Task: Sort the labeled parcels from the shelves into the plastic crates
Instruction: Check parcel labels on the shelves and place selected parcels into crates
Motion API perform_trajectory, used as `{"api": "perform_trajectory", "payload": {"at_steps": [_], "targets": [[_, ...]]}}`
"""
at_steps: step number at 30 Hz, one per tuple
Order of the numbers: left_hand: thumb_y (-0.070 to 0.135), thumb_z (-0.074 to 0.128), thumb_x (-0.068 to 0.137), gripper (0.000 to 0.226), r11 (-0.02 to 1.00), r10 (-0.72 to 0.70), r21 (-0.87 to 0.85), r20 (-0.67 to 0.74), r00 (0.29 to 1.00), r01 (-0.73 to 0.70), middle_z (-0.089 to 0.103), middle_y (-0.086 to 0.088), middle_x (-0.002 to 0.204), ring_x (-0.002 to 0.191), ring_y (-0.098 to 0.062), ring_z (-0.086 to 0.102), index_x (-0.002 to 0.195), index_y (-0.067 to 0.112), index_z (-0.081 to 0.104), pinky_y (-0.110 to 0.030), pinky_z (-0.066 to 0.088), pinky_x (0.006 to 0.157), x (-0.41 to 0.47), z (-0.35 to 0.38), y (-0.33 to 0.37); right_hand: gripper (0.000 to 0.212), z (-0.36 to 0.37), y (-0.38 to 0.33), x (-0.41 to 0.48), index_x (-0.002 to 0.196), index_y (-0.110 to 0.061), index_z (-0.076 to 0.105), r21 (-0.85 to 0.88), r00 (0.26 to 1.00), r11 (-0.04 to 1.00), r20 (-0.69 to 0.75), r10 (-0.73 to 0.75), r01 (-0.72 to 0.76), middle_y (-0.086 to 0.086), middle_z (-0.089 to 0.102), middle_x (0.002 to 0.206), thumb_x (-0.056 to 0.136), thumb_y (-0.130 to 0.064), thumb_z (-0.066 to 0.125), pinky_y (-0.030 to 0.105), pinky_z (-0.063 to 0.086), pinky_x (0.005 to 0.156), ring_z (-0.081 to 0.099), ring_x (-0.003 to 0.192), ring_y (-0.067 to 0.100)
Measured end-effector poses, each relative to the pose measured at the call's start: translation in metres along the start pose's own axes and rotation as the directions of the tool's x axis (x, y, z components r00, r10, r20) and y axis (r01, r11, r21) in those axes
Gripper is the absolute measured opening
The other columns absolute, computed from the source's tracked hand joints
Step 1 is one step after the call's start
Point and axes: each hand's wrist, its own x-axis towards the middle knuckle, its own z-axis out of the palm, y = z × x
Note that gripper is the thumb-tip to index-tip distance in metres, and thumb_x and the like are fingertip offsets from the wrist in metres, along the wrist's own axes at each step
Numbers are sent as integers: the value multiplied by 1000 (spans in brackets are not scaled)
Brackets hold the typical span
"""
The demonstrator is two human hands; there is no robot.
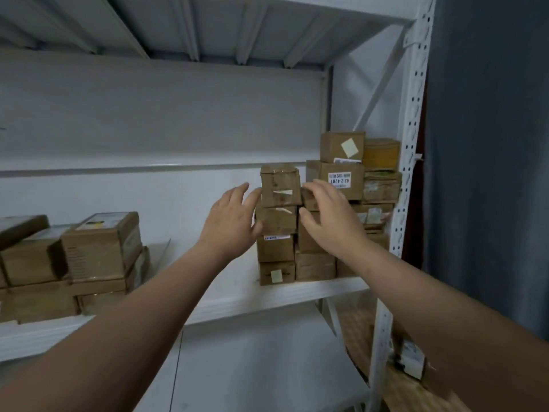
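Reaching into the shelf bay, the left hand and the right hand are both spread open, fingers splayed, holding nothing; they flank a narrow column of small cardboard parcels. The left thumb looks to be touching or just beside the top box; the right fingertips lie against the neighbouring stack.

To do this well, I would close both palms flat on opposite sides of the top one or two boxes and lift straight up before drawing back, since the column is tall, slim and slightly uneven, and a sideways tug could topple it.

Just to the right, taller stacked parcels crowd against the column, one showing a printed label, leaving the right hand little room. The white upright post bounds that side. Well apart on the left sit larger boxes on the same shelf. No crates are in view.
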Motion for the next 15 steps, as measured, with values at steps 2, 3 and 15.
{"api": "perform_trajectory", "payload": {"at_steps": [2, 3, 15], "targets": [[40, 48, 97, 62, 1000, 2, -19, -10, 1000, -2, 23, -8, 157, 143, -26, 23, 150, 22, 23, -39, 26, 113, 27, 9, -2, 53, 8, 9, 25, 146, -18, 34, 5, 1000, 1000, 2, 1, -1, 2, 30, 154, 97, -28, 49, 37, 25, 116, 25, 143, 18], [40, 48, 97, 62, 999, 4, -32, -20, 1000, -5, 23, -9, 157, 142, -27, 24, 150, 22, 23, -39, 27, 113, 41, 14, -2, 54, 12, 13, 35, 147, -18, 32, 27, 1000, 1000, -3, 9, -9, 2, 29, 155, 97, -27, 50, 35, 25, 116, 24, 143, 18], [41, 48, 97, 68, 971, -111, -184, 211, 971, 151, 41, -19, 143, 115, -36, 54, 152, 31, 8, -40, 45, 90, 158, 104, -35, 82, 103, 63, 149, 154, -15, 6, 403, 951, 861, 160, 266, -309, 4, 39, 147, 93, -31, 58, 34, 38, 106, 40, 134, 24]]}}
